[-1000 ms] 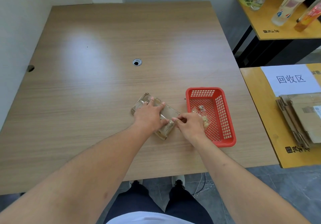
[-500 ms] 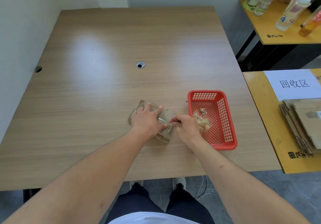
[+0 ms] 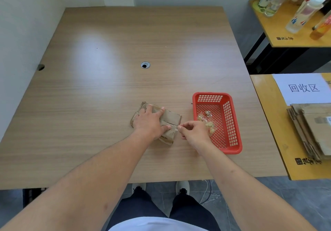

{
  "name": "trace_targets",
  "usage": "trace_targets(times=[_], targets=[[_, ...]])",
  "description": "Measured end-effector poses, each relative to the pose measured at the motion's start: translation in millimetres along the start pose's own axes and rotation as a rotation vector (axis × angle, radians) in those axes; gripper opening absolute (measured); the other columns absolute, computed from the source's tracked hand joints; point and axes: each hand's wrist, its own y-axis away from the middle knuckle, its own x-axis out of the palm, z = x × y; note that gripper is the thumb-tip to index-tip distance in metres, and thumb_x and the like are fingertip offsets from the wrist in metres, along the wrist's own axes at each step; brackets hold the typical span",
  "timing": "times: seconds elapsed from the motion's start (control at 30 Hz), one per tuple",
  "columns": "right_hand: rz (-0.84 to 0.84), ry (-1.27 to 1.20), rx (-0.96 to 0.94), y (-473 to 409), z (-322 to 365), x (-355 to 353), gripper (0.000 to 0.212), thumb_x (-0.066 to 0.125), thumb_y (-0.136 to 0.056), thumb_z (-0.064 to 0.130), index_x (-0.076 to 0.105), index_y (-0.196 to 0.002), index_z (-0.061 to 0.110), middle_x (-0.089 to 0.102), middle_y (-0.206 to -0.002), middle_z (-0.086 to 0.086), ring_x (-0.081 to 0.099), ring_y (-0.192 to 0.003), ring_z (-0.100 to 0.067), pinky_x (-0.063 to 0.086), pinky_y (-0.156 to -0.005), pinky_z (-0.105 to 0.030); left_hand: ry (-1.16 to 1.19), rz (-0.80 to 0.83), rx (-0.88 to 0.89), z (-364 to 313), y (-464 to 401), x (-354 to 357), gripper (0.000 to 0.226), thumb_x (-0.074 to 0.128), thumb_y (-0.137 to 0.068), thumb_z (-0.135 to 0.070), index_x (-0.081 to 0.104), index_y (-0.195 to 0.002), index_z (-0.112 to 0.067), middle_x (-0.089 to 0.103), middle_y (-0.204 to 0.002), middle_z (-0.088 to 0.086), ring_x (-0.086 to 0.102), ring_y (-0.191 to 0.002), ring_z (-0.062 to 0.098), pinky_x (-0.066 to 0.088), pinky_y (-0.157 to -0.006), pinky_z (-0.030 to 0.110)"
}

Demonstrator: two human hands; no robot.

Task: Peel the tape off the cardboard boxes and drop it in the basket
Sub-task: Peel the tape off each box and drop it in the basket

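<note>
Several crumpled clear tape scraps already lie in the red plastic lattice basket just beyond the right hand, which pinches a clear tape strip partly peeled from the small brown cardboard box; the left hand presses flat on it.

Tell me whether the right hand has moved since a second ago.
Yes. The right hand, pinching the tape, has pulled slightly away from the cardboard box toward the red basket, which stays put.

Flattened box beside red basket holding tape
</note>
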Motion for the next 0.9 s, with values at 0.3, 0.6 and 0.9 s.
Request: trace_targets(times=[0.3, 0.6, 0.9], targets=[[-0.009, 0.338, -0.235, 8.7, 10.7, -2.4, 0.013, 0.085, -0.082, 0.029, 0.077, -0.076, 0.020, 0.069, -0.068, 0.010, 0.058, -0.064, -0.003, 0.040, -0.062, -0.018, 0.022, -0.047, -0.067, -6.6, 6.4, 6.9, 0.086, 0.048, -0.081, -0.085, 0.025, -0.155, -0.048, 0.035, -0.146, 0.005, 0.038, -0.132, 0.030, 0.039, -0.105, 0.044], [0.051, 0.306, -0.317, 18.5, 9.0, -8.9, 0.022, 0.079, -0.088, 0.016, 0.063, -0.089, 0.031, 0.070, -0.076, 0.010, 0.065, -0.072, 0.000, 0.049, -0.066, -0.019, 0.014, -0.026, -0.052, -5.8, 6.5, 4.8, 0.086, 0.047, -0.082, -0.085, 0.024, -0.156, -0.047, 0.035, -0.146, 0.008, 0.037, -0.134, 0.030, 0.039, -0.107, 0.045], [0.019, 0.459, -0.388, 20.8, 6.2, -0.3, 0.016, 0.086, -0.081, 0.022, 0.075, -0.089, 0.015, 0.052, -0.097, 0.011, 0.062, -0.079, -0.001, 0.048, -0.069, -0.011, -0.035, -0.027, -0.021, -4.6, 7.7, 6.2, 0.086, 0.041, -0.086, -0.084, 0.020, -0.158, -0.043, 0.036, -0.145, 0.010, 0.038, -0.132, 0.032, 0.038, -0.105, 0.045]])
